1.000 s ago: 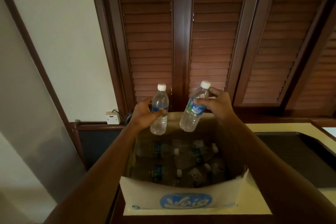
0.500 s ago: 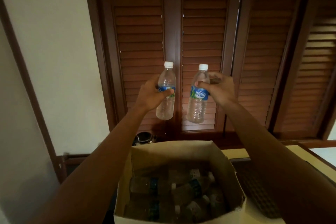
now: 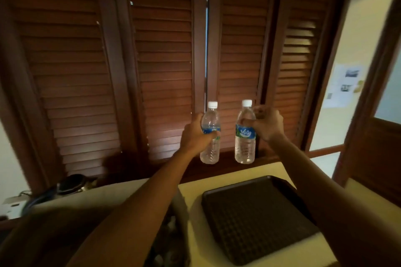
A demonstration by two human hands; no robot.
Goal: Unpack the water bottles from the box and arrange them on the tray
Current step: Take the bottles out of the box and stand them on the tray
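Both hands are up in the air, each with a water bottle. The left hand [image 3: 196, 134] is wrapped around the middle of the left bottle [image 3: 210, 134], fingers curled over the blue label, so it's a full grip. The right hand [image 3: 265, 123] has the right bottle [image 3: 245, 134] pinched up near the shoulder, just above the label, with thumb and fingers closed on it; the rest of that bottle hangs free below the hand. Both bottles are upright, white caps on top, side by side with a gap between them, not touching.

Using the tray [image 3: 256, 214] as the landmark: it's a dark textured one lying flat on the pale worktop [image 3: 195, 193], and the two bottles are held above and beyond its far edge, in front of the brown louvered shutters [image 3: 165, 60]. Nothing sits on the tray that I can see. The box [image 3: 178, 208] is just left of the tray, mostly hidden under the left forearm; only a bit of its cardboard wall shows, plus some blurry bottle shapes [image 3: 167, 243] down inside it, too dark to count.

Further left of the tray, past the box, there's a round metal thing [image 3: 71, 184] by the wall, can't tell what it is. Off to the right of the tray there's a doorway with papers [image 3: 345, 84] stuck on the far wall.
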